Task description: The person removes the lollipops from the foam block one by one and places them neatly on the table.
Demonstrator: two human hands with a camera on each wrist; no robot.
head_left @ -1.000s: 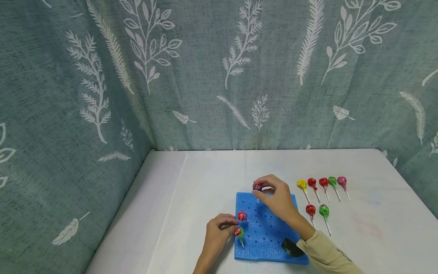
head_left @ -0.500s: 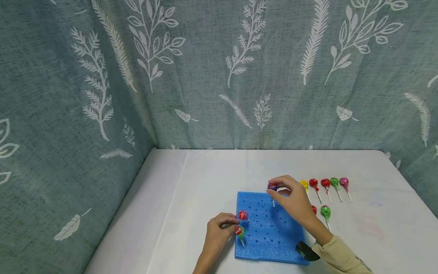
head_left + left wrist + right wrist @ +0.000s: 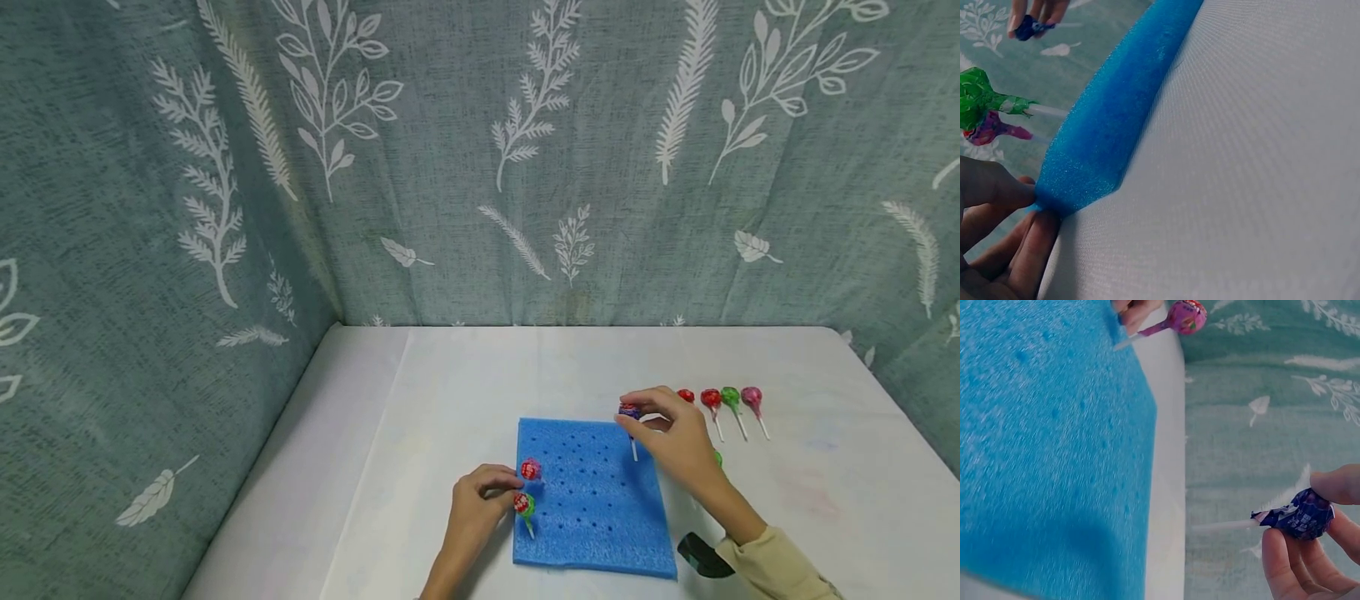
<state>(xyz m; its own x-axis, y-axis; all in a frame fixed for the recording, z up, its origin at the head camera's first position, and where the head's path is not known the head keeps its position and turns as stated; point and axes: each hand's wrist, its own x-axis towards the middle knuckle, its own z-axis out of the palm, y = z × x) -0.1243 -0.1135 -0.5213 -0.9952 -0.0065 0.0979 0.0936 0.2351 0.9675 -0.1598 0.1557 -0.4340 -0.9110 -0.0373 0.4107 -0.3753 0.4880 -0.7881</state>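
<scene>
My right hand [image 3: 675, 437] pinches a lollipop [image 3: 1304, 515] in a dark blue wrapper by its candy head. Its white stick points down over the far right part of a blue foam block [image 3: 592, 500] dotted with small holes. In the left wrist view, my left hand [image 3: 1004, 225] pinches the foam's edge between thumb and fingers. Close by that hand, a pink lollipop [image 3: 530, 469] and a green-and-red lollipop [image 3: 524, 504] stand stick-down in the foam's left side.
Right of the foam, a red lollipop [image 3: 710, 400], a green one [image 3: 731, 397] and a pink one [image 3: 752, 397] lie on the white table [image 3: 420, 417]. Others there are partly hidden by my right hand. A patterned green curtain [image 3: 450, 167] stands behind the table.
My right hand has moved right across the foam with the blue lollipop, now covering some lollipops on the table. The left hand stays at the foam's left edge.
</scene>
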